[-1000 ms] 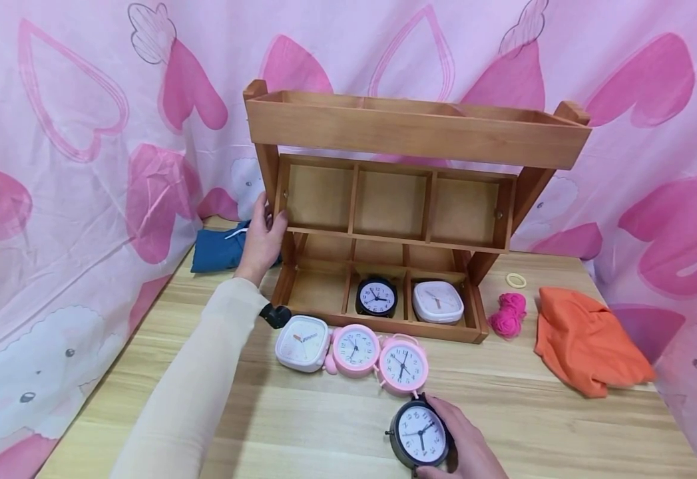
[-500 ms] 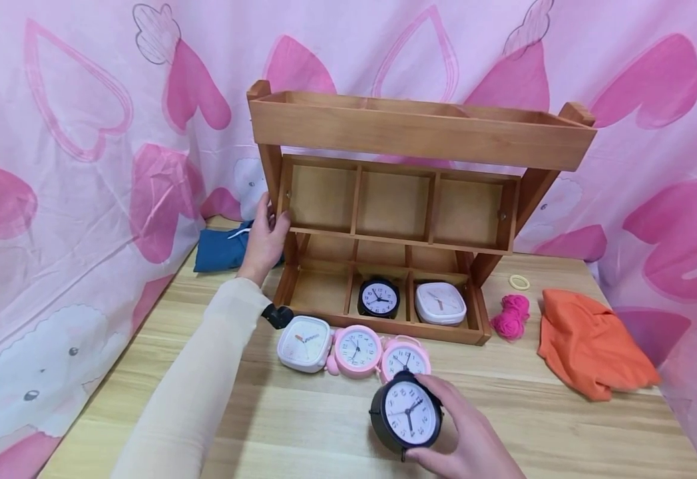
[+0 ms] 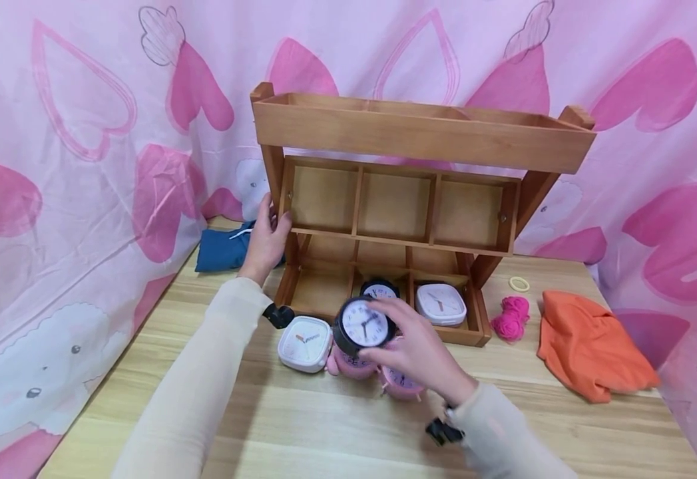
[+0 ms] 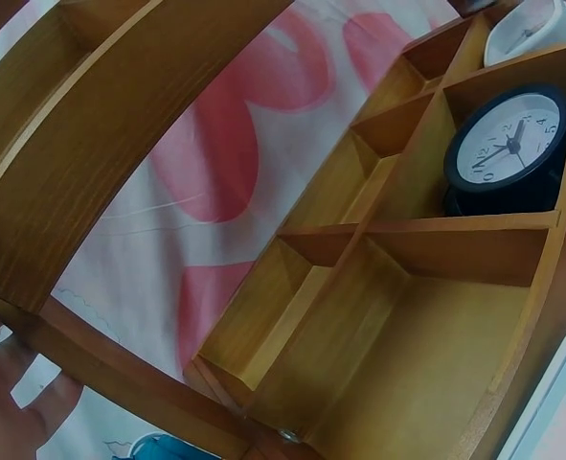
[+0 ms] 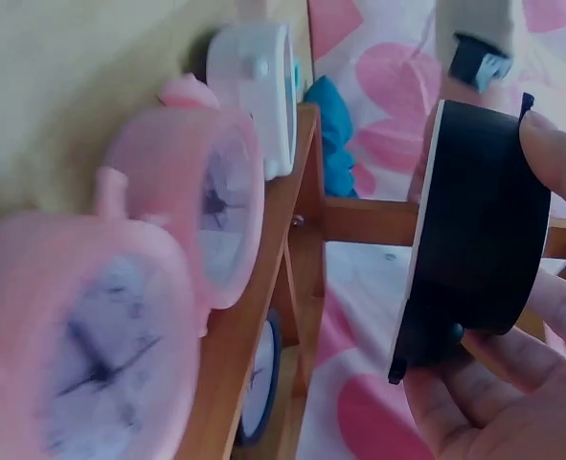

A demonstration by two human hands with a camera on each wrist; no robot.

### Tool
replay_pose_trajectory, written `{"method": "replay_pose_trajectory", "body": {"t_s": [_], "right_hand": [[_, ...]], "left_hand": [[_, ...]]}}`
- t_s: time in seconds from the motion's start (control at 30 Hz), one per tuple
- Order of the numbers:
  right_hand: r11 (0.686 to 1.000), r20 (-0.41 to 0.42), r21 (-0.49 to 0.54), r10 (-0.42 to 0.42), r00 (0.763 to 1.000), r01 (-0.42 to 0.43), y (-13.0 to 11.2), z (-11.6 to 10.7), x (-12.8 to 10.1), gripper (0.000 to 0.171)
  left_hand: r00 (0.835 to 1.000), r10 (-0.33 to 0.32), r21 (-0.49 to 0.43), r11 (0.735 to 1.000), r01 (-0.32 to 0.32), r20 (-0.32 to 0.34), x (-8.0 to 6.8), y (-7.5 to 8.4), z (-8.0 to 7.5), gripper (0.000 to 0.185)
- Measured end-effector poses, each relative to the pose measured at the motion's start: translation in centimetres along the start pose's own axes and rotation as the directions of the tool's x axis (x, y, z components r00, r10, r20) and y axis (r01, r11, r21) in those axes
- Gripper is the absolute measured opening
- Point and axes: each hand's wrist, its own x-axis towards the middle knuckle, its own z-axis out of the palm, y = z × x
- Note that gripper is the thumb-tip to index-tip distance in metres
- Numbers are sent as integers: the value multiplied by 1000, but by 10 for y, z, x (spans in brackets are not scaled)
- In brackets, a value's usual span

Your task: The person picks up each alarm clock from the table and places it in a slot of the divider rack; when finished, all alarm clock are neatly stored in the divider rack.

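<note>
Got the held black clock [image 3: 348,326] pinched at the rim in the right hand [image 3: 409,340], with thumb and fingers spread about as wide as the case. Can't judge the exact height, but definitely up off the table [image 3: 300,426], with a visible gap to the pink pair in the right wrist view. Under the grip: left pink clock [image 3: 354,368] and right pink clock [image 3: 401,384], both partly hidden in the head view and lined up near the front edge of the wooden rack [image 3: 423,138], so pretty tight down there. Left of the grip, same row: white square clock [image 3: 304,344]. Just past the grip: smaller black clock [image 4: 509,144] in the bottom middle compartment, then white rounded clock [image 3: 442,304] one compartment right. More room beyond and to the left, with bare wood showing in the bottom left compartment [image 3: 322,287]. Farther left, gripping the rack's side with the left hand [image 3: 266,241], thumb in front. Well right of the grip: pink yarn [image 3: 511,318] and orange cloth [image 3: 600,349].
</note>
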Motion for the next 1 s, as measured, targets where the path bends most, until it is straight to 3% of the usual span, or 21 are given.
{"method": "replay_pose_trajectory", "body": {"t_s": [0.2, 0.4, 0.6, 1.0], "right_hand": [[999, 56, -24, 37, 998, -36, 1, 20, 55, 70], [997, 112, -50, 59, 992, -54, 0, 42, 94, 67], [995, 143, -73, 74, 987, -64, 4, 60, 119, 67], [962, 172, -260, 129, 977, -81, 3, 86, 147, 66]], "left_hand": [[1000, -12, 0, 1000, 12, -13, -3, -1, -1, 64], [1000, -2, -2, 1000, 2, -19, -2, 0, 1, 64], [1000, 4, 17, 1000, -4, -19, -3, 0, 1, 64], [1000, 27, 17, 999, -27, -16, -2, -1, 1, 64]]}}
